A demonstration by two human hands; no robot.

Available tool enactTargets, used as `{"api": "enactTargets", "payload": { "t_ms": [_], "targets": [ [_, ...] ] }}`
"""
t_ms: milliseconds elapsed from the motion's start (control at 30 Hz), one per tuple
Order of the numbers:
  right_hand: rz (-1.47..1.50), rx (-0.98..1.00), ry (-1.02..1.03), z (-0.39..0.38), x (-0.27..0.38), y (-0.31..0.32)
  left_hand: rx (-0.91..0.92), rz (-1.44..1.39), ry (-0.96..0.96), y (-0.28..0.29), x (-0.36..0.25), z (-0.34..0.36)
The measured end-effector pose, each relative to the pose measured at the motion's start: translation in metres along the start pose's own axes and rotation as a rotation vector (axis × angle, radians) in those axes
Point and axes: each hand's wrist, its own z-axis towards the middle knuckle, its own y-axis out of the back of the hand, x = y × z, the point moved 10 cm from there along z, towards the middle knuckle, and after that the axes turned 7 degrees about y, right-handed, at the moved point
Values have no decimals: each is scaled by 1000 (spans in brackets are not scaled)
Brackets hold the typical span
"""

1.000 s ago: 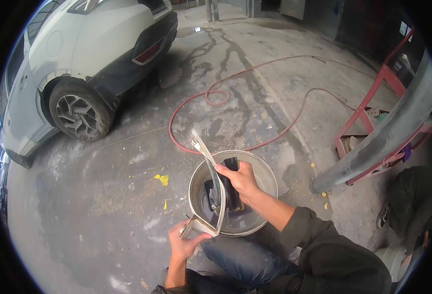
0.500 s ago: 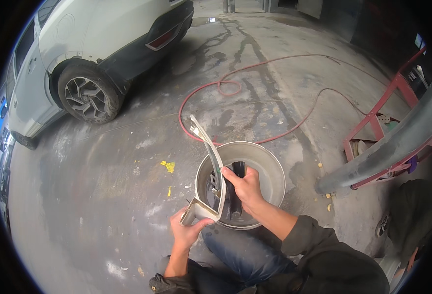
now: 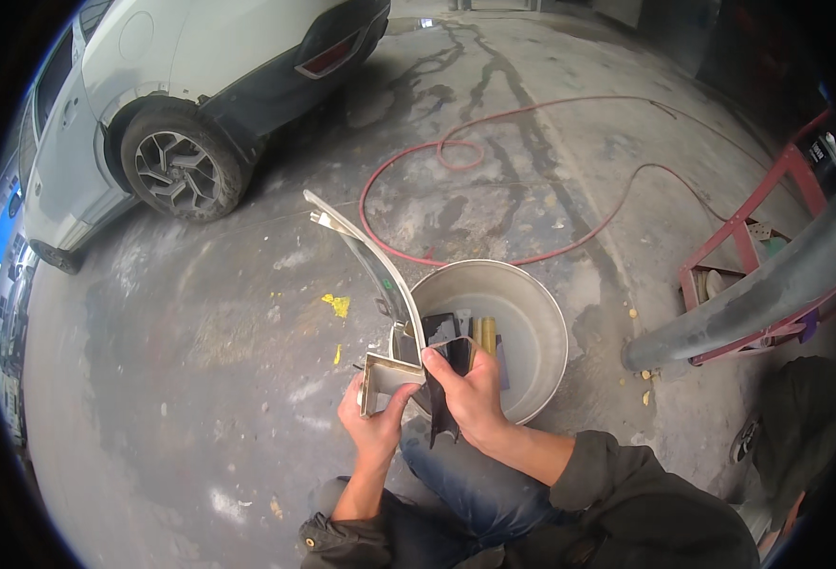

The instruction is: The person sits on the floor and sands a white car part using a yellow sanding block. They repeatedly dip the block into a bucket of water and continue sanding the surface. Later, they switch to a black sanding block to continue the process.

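Observation:
A long curved car trim piece (image 3: 408, 302), whitish along its outer edge and grey inside, stands tilted up to the left from a square-cornered, boxy end. My left hand (image 3: 372, 431) is closed round that boxy end, thumb on its lower edge. At the trim's bend, my right hand (image 3: 475, 403) is closed with a creased black piece (image 3: 440, 408) in its grip; its thumb meets the trim. Whether the black piece is a sheet or a strip, I cannot tell. Both hands are over the near left side of a round pale bucket (image 3: 558, 351). My right fingers are partly hidden.
Inside the bucket lies a yellow-brown bar (image 3: 486, 334) among dark items. A red hose (image 3: 366, 204) loops over the stained floor beyond. A white car (image 3: 214, 57) stands at the far left. To the right are a grey pipe (image 3: 721, 313) and a red metal frame (image 3: 752, 248).
The trim's upper end has swung to the left, and its boxy end has turned. My right hand has come down slightly toward me with the black piece. The yellow-brown bar has come into sight.

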Motion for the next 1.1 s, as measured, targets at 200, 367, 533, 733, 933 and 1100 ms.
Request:
{"api": "enactTargets", "payload": {
  "t_ms": [200, 367, 533, 733, 933, 1100],
  "targets": [
    [-80, -76, 20, 22, -16, -2, -99, 80, -69, 0, -1, 1],
    [-44, -22, -14, 21, -15, -9, -191, 107, -84, 2, 3, 1],
    [-126, -96, 42, 17, -18, -7, -183, 137, -113, -1, 1, 2],
    [-88, -72, 91, 27, -12, -8, -154, 167, -104, -6, -6, 2],
    [-147, -26, 61, 26, -13, -8, -80, -8, 85, -4, 12, 11],
    [-108, -4, -29, 68, -13, -5, 97, 70, -20, -11, -5, 3]
  ]
}}
